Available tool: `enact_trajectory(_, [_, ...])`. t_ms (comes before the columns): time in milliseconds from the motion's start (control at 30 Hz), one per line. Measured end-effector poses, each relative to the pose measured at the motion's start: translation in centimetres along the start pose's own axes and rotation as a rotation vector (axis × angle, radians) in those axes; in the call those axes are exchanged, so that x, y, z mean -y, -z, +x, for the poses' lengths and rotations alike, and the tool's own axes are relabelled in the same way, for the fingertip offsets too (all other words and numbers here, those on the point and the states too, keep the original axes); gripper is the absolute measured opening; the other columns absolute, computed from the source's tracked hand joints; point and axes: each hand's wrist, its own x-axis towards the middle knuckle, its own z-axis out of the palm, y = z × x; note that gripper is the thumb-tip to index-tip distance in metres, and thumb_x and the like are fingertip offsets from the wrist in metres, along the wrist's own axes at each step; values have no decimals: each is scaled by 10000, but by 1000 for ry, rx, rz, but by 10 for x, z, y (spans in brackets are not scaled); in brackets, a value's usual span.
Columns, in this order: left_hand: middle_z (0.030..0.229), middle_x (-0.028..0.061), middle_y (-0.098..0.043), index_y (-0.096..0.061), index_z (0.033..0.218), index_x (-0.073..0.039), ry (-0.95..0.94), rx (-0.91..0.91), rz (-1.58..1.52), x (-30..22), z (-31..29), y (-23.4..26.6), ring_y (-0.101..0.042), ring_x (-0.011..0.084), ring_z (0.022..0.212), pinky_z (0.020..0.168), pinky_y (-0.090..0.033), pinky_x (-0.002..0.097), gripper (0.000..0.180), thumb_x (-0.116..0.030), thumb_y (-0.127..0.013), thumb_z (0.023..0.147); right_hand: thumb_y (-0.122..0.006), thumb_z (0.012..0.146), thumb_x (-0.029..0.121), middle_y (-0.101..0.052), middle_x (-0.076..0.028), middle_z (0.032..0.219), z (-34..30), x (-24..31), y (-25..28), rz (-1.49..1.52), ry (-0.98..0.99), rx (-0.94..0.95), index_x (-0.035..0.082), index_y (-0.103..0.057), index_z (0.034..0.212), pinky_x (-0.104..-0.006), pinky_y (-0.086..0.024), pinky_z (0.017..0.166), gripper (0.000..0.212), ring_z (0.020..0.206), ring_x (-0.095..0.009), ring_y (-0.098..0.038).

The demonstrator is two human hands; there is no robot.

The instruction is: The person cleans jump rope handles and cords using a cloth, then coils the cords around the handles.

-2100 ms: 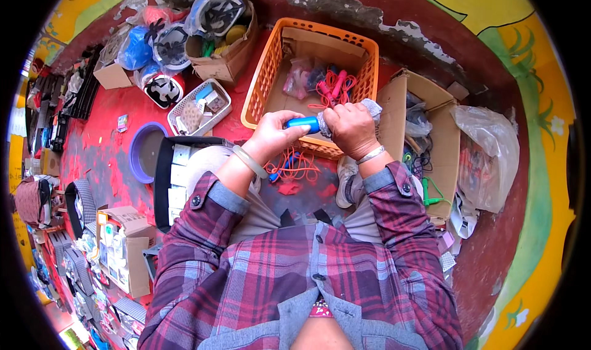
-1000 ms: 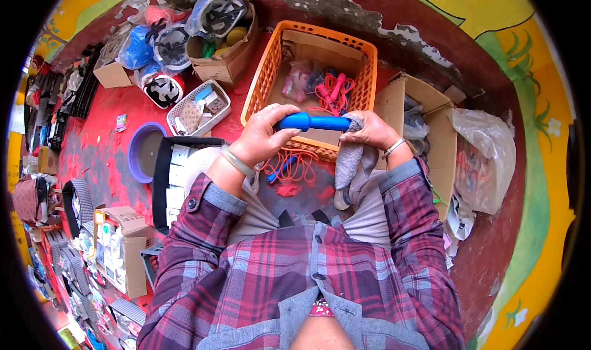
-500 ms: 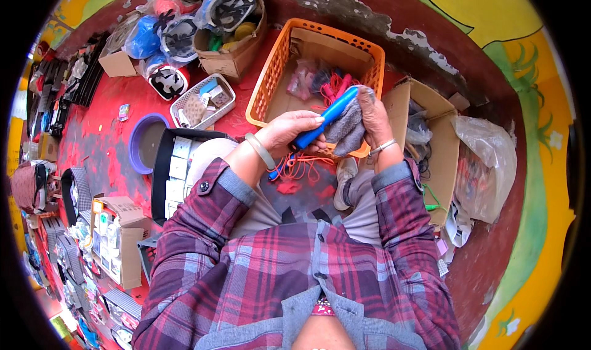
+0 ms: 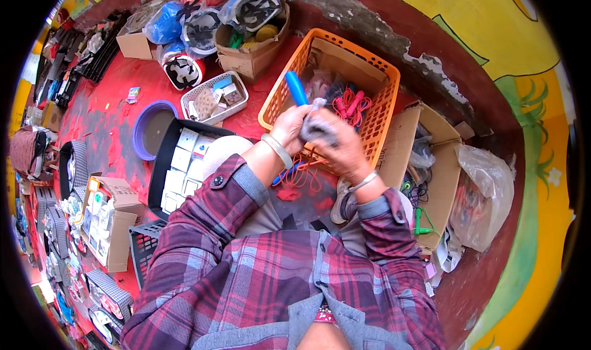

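Note:
My left hand [image 4: 288, 128] is closed round the lower part of a blue tube-shaped handle [image 4: 296, 88], whose rounded end points up and away over the basket. A grey cloth [image 4: 319, 132] is bunched in my right hand [image 4: 342, 147], pressed against the handle's lower end next to my left fingers. Both hands meet over the near left side of an orange plastic basket [image 4: 394, 91]. Inside it lie pink skipping-rope handles [image 4: 354, 104] with red cords. Below my hands an orange cord [image 4: 303, 177] hangs or lies loosely beside another blue piece [image 4: 284, 174].
Right of the basket stands an open cardboard box [image 4: 444, 196] with cords and plastic bags. To the left are a white basket [image 4: 236, 107], a purple basin [image 4: 139, 142] and a black case [image 4: 161, 187] of white boxes. Bagged helmets [image 4: 202, 31] sit at the back.
The blue handle has swung from slanting right to pointing up and left. My right hand has brought the cloth down to the handle's lower end, beside my left hand. The view has shifted slightly.

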Motion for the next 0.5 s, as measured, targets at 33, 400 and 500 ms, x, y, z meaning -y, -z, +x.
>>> enact_trajectory(33, [847, 74, -611, -546, 942, -35, 58, -24, -27, -3, -4, -4, -610, 195, 796, 709, -509, 354, 188, -208, -493, 889, -694, 737, 295, -450, -193, 1275, -3, 5, -13, -306, 11, 31, 104, -511, 1218, -342, -420, 896, 549, 1058, -321, -527])
enact_trajectory(400, [848, 100, -576, -502, 973, -6, -64, -190, -120, -16, -6, -13, -575, 224, 774, 741, -493, 380, 205, -176, -555, 872, -652, 707, 51, -576, -135, 1089, -15, 3, -3, -285, 26, -40, 117, -556, 1119, -324, -469, 802, 428, 933, -295, -587])
enact_trajectory(500, [955, 180, -537, -419, 1055, -22, -175, -265, -120, -28, 4, -2, -559, 302, 891, 732, -499, 505, 299, -189, -576, 863, -640, 762, 85, -620, -102, 987, -24, -22, 13, -86, -226, -56, 90, -577, 1073, -292, -479, 774, 318, 882, -213, -612])
